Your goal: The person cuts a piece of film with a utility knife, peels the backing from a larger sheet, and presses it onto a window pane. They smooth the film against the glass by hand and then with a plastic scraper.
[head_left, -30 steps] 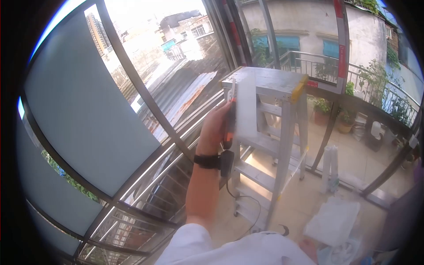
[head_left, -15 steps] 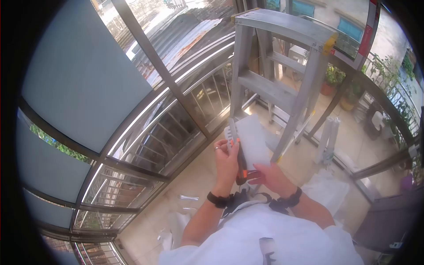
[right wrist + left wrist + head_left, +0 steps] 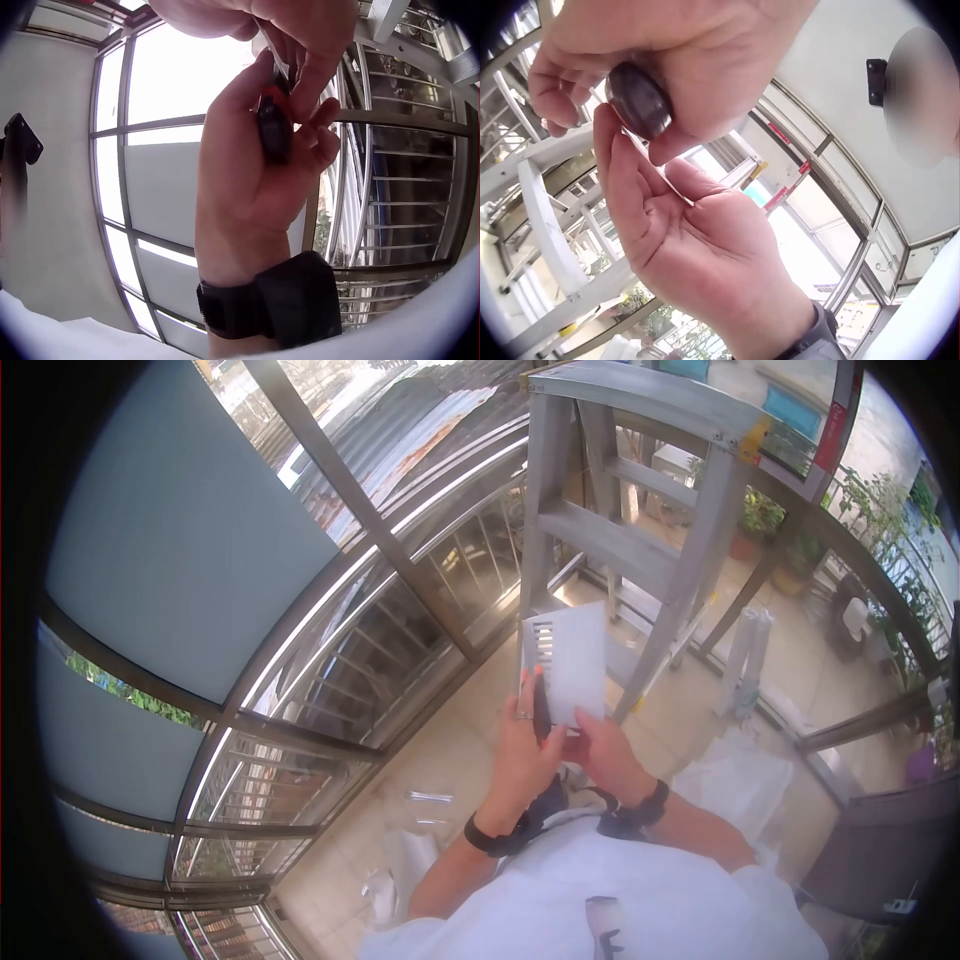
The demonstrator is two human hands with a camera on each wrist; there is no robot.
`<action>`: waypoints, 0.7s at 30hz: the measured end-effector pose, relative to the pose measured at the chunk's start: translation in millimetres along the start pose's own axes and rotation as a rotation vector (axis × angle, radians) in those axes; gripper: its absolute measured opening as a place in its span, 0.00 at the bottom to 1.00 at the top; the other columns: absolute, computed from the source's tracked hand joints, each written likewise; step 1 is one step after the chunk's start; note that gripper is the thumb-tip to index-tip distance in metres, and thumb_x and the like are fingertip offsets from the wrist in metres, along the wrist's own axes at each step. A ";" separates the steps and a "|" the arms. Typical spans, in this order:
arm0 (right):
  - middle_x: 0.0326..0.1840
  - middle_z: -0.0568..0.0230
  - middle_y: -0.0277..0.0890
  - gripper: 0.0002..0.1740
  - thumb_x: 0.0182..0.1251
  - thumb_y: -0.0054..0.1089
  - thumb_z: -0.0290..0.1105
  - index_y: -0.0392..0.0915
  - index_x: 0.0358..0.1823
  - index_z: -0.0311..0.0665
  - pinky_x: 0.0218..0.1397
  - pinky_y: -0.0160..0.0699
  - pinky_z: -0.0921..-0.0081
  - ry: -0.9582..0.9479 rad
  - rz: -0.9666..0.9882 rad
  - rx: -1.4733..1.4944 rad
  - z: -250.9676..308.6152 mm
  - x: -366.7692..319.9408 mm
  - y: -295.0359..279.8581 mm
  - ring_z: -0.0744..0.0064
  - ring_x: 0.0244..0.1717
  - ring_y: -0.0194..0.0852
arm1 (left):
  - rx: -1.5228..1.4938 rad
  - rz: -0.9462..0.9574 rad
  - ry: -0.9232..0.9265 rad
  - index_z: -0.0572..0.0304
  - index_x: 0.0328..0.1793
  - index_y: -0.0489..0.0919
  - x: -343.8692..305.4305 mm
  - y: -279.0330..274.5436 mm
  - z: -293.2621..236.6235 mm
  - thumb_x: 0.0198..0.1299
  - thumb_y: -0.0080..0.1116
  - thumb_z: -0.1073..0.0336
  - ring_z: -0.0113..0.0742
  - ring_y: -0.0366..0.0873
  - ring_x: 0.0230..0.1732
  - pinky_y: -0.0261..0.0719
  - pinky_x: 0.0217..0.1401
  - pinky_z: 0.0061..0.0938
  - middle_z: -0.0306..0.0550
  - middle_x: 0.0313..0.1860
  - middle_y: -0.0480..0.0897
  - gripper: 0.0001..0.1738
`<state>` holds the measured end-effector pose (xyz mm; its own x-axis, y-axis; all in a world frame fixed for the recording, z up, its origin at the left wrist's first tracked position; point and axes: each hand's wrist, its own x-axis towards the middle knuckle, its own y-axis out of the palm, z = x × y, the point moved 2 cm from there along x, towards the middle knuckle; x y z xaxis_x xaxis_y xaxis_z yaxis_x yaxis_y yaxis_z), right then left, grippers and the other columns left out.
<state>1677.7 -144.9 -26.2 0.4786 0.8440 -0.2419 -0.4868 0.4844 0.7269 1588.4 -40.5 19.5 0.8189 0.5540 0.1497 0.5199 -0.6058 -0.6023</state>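
In the head view, my left hand [image 3: 525, 765] grips a black and orange tool [image 3: 541, 705] against a white panel [image 3: 580, 660], which stands upright with a row of slots down its left side. My right hand [image 3: 608, 760] pinches the panel's lower edge, close to the left hand. The left wrist view has the tool's dark rounded end [image 3: 639, 99] showing from my left hand [image 3: 690, 60], above the half-curled fingers of my right hand [image 3: 701, 240]. Only part of my right hand [image 3: 300, 26] shows in the right wrist view, over the tool [image 3: 275, 129].
An aluminium stepladder [image 3: 640, 550] stands beyond the panel. Framed windows [image 3: 180, 490] and a railing [image 3: 340, 690] run along the left. White plastic sheeting [image 3: 735, 775] lies on the floor at right; wrapped white pieces [image 3: 745, 660] stand beside the ladder. Small metal strips [image 3: 430, 797] lie left.
The head view has tilted down from the ladder top, and my right hand has come to the panel. Since half a second ago the panel has turned more upright and its slots show more clearly.
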 end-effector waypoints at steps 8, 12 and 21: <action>0.68 0.47 0.71 0.26 0.83 0.39 0.38 0.62 0.72 0.27 0.62 0.83 0.65 -0.016 0.030 -0.176 17.5 -12.7 9.5 0.54 0.60 0.81 | -0.159 -0.111 -0.103 0.65 0.64 0.68 -11.3 -4.1 31.9 0.63 0.63 0.65 0.48 0.82 0.40 0.78 0.44 0.37 0.58 0.45 0.82 0.26; 0.66 0.48 0.73 0.26 0.83 0.39 0.38 0.62 0.71 0.27 0.60 0.83 0.66 -0.004 0.032 -0.207 16.4 -9.3 7.9 0.55 0.59 0.82 | -0.160 -0.308 -0.166 0.63 0.45 0.73 -7.4 -26.2 40.1 0.61 0.67 0.64 0.38 0.80 0.30 0.77 0.36 0.32 0.52 0.34 0.82 0.16; 0.60 0.50 0.79 0.23 0.81 0.42 0.37 0.70 0.66 0.26 0.61 0.81 0.66 0.083 -0.027 -0.393 23.3 14.6 0.5 0.58 0.55 0.84 | -0.028 -0.425 0.022 0.62 0.36 0.69 74.8 -97.0 93.5 0.59 0.68 0.70 0.22 0.67 0.26 0.70 0.31 0.24 0.43 0.33 0.81 0.15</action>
<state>1701.4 -137.7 -14.3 0.4421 0.8378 -0.3203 -0.7249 0.5441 0.4224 1576.6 113.2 15.7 0.5348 0.7460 0.3968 0.8187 -0.3415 -0.4616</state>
